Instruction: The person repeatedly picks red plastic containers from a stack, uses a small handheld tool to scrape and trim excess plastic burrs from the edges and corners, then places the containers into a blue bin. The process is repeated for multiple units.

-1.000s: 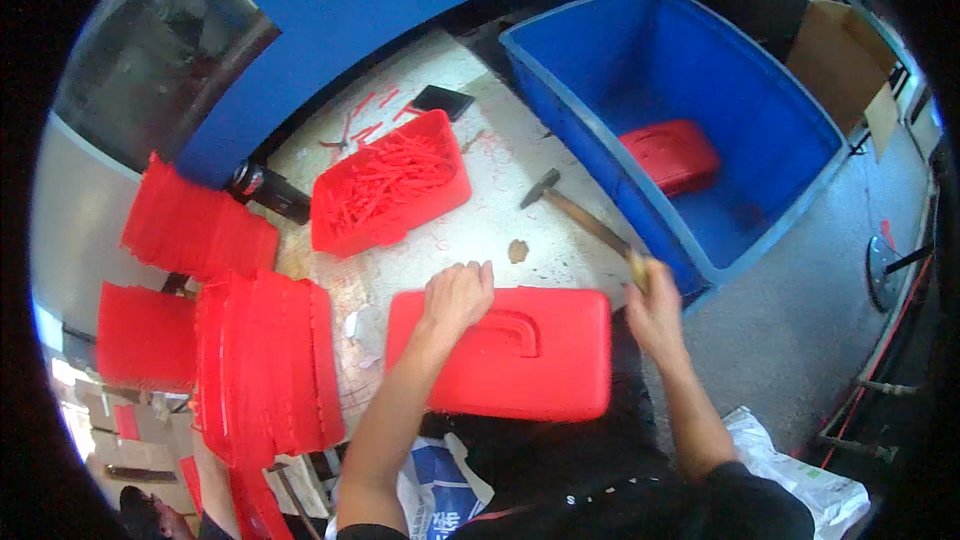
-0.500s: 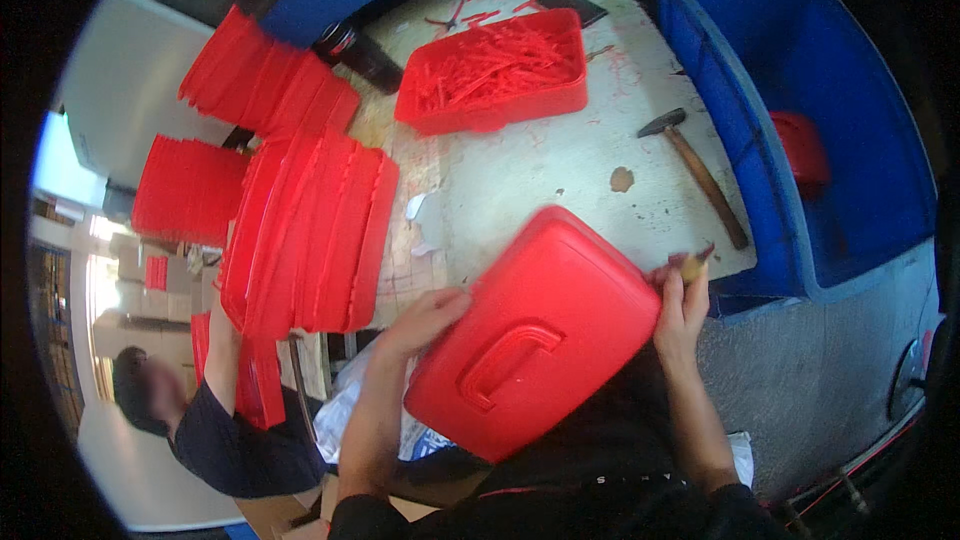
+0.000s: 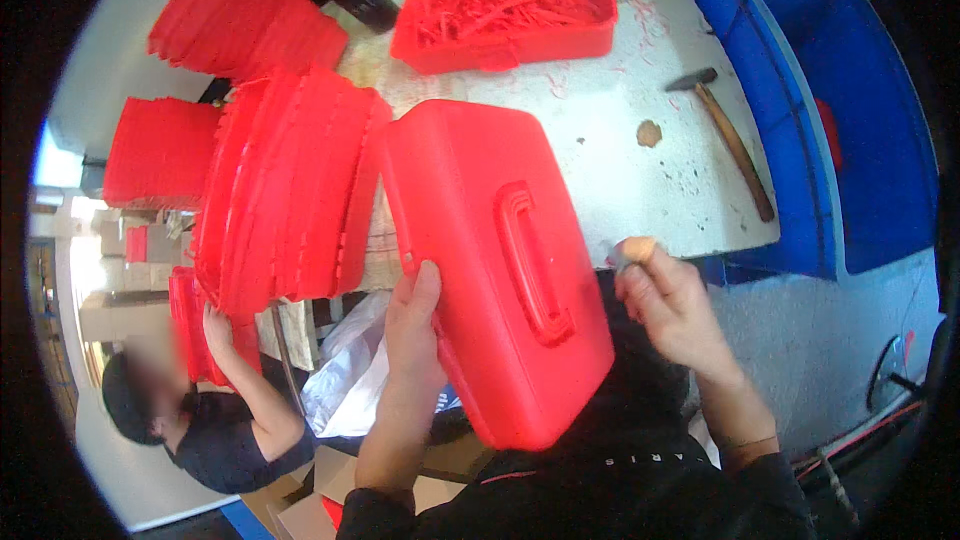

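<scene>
L grip clasping lower-left edge of red case, ctr of frame, tilted — R grip wrapped round small yellow-handled tool, just right of case; hammer on desk, upper R

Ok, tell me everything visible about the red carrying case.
The red carrying case looks like smooth moulded plastic, oblong with rounded corners, apparently shut. A matching handle lies lengthwise on the visible face. It is held tilted, slanting from the picture's upper left to lower right, partly covering the worktable. The left hand has its grip on the left long edge; the right hand is apart from it.
</scene>
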`<control>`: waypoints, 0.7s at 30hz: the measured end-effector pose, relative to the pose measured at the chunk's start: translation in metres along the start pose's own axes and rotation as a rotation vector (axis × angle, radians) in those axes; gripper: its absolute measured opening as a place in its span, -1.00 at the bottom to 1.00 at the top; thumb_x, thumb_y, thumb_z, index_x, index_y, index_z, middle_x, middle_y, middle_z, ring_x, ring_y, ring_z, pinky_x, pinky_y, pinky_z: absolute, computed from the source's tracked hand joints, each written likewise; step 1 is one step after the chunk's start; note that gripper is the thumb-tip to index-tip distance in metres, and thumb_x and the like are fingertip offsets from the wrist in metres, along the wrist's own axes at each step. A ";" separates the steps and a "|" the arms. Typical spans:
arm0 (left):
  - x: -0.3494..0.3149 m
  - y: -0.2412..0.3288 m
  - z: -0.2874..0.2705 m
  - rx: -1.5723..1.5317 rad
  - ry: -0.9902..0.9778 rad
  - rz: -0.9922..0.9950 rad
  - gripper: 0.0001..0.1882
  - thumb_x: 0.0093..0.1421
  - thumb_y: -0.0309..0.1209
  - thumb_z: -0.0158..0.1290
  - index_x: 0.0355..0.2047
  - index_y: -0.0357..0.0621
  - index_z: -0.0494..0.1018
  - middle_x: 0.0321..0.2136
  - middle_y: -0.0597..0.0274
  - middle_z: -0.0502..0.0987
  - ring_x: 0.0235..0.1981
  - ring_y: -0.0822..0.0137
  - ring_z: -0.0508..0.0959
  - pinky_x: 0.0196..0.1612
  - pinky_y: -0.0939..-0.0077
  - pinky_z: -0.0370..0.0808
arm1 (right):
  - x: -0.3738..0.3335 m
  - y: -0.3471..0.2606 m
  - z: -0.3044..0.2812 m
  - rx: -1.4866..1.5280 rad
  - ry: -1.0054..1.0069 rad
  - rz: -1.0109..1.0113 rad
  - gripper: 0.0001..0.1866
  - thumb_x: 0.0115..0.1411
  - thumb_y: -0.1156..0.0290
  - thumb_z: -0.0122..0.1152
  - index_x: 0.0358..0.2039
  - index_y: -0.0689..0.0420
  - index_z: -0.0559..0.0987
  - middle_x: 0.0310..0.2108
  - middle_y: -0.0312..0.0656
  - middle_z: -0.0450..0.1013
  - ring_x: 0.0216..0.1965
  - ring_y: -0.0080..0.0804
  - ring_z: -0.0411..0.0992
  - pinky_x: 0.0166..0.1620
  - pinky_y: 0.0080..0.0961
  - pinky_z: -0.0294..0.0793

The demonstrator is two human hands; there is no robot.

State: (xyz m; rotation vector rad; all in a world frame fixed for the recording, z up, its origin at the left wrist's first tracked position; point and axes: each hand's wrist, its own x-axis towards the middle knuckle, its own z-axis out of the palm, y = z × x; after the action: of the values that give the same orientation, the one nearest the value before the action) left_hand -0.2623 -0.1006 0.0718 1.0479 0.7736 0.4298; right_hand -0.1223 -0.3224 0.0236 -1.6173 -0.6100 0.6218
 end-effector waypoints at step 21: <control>-0.033 -0.029 -0.008 -0.034 -0.120 0.047 -0.49 0.43 -0.21 -0.05 0.26 -0.25 0.24 0.13 0.07 0.48 0.08 0.20 0.54 0.17 0.25 0.46 | 0.005 -0.002 0.039 -0.352 0.051 -0.037 -0.92 0.31 0.53 0.10 -0.24 0.26 0.51 -0.55 0.08 0.44 -0.49 0.05 0.51 -0.42 -0.27 0.45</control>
State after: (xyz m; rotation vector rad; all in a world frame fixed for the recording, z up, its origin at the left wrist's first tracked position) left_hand -0.2915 -0.1307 0.0556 1.0517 0.6341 0.4149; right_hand -0.1465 -0.2910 0.0204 -1.9388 -0.7400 0.4611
